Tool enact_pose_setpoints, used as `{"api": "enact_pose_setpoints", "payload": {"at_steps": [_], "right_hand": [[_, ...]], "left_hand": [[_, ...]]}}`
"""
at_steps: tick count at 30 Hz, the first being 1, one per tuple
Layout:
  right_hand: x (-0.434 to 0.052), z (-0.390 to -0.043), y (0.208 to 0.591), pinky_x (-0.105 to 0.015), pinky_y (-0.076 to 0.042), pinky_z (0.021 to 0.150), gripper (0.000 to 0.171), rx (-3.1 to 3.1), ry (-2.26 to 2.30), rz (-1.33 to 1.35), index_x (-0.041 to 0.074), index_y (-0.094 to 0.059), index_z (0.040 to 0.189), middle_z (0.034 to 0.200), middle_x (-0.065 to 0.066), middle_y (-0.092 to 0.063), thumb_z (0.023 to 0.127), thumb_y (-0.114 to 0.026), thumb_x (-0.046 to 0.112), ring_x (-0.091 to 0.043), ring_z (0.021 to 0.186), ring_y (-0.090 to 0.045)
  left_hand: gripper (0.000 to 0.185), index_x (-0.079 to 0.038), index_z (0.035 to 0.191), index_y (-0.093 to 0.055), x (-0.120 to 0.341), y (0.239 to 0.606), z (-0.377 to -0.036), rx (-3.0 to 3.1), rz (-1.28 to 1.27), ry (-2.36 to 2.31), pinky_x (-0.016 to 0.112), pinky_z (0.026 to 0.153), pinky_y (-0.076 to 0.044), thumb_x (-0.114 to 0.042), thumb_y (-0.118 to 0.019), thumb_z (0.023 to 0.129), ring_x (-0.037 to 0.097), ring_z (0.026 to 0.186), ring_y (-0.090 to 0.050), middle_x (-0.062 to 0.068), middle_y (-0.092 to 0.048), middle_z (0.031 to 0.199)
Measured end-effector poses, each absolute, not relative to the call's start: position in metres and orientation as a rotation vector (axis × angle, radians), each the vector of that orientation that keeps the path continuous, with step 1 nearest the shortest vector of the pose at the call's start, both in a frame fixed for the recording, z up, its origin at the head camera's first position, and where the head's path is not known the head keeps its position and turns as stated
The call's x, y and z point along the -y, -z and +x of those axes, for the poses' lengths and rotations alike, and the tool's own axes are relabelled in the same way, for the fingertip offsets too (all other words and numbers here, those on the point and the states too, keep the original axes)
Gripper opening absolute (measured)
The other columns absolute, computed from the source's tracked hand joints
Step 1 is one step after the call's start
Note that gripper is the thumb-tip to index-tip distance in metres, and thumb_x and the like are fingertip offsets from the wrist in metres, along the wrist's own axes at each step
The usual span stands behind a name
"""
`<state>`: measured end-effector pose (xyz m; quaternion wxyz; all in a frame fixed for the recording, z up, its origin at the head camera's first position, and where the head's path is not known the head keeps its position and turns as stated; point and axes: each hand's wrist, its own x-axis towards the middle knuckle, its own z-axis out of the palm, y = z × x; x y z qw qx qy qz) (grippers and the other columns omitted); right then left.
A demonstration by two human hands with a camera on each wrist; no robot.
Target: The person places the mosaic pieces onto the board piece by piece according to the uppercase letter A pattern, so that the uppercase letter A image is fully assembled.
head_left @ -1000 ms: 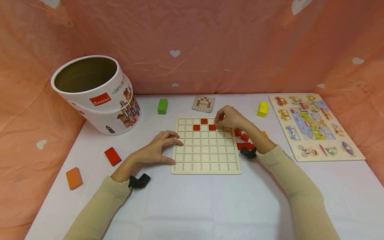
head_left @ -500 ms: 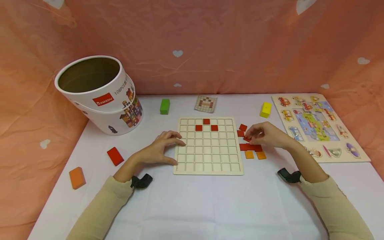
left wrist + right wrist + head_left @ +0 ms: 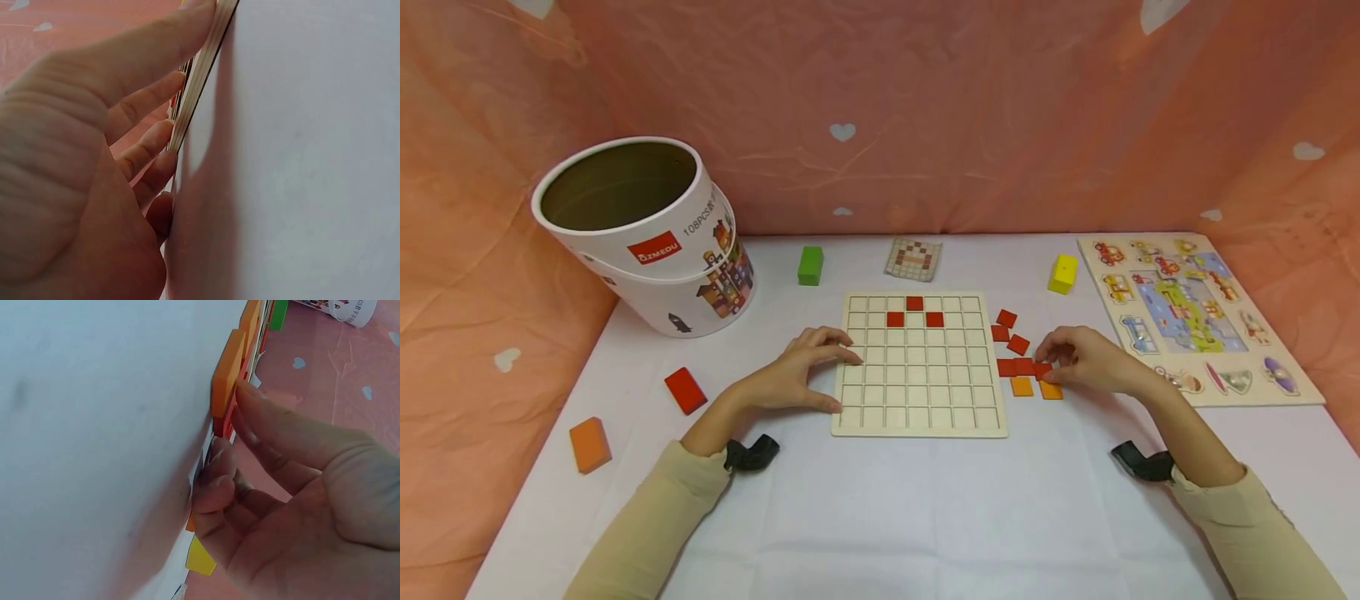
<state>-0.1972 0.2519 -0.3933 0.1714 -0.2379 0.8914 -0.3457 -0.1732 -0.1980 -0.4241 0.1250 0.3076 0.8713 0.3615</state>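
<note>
A pale wooden grid board (image 3: 919, 375) lies flat, with three red square tiles set in its upper rows; one red tile (image 3: 914, 303) is in the top row. My left hand (image 3: 793, 371) rests its thumb and fingertips on the board's left edge, fingers spread. To the right of the board, my right hand (image 3: 1086, 360) pinches a red tile (image 3: 1042, 372) between thumb and fingers, low over the table. In the right wrist view the thumb touches that red tile (image 3: 220, 425), behind an orange tile (image 3: 228, 375); the other fingertips are partly hidden.
Several loose red tiles (image 3: 1017, 344) and an orange tile (image 3: 1022, 387) lie beside the board. A pattern card (image 3: 913, 259), green block (image 3: 810, 266) and yellow block (image 3: 1063, 274) stand behind. A white bucket (image 3: 655, 279) is left; a picture puzzle (image 3: 1120, 333) is right.
My right hand has moved from the board's top rows to the loose tiles, first over the middle ones, then right and nearer to a red tile. My left hand stays on the board's edge.
</note>
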Motion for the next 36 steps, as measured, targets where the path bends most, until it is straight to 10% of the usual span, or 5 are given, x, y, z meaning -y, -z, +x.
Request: {"api": "enact_pose_setpoints", "payload": {"at_steps": [13, 36], "right_hand": [[-0.235, -0.207, 0.388, -0.023, -0.047, 0.073, 0.014, -2.472, 1.061, -0.710, -0.002, -0.067, 0.101, 0.092, -0.005, -0.065, 0.087, -0.072, -0.003, -0.022, 0.083, -0.054], [-0.049, -0.266, 0.387, -0.027, -0.051, 0.068, 0.015, -2.199, 1.217, -0.909, -0.010, -0.070, 0.099, 0.085, -0.015, -0.067, 0.085, -0.066, -0.014, -0.016, 0.073, -0.059]], "left_hand": [[0.063, -0.016, 0.128, -0.065, 0.196, 0.423, -0.168, -2.558, 0.892, -1.069, 0.057, 0.108, -0.020, -0.030, -0.090, 0.072, 0.032, 0.132, -0.032, 0.009, -0.043, 0.143], [0.061, -0.018, 0.128, -0.065, 0.195, 0.425, -0.169, -2.564, 0.915, -1.062, 0.058, 0.107, -0.020, -0.032, -0.089, 0.073, 0.032, 0.133, -0.032, 0.009, -0.042, 0.143]]}}
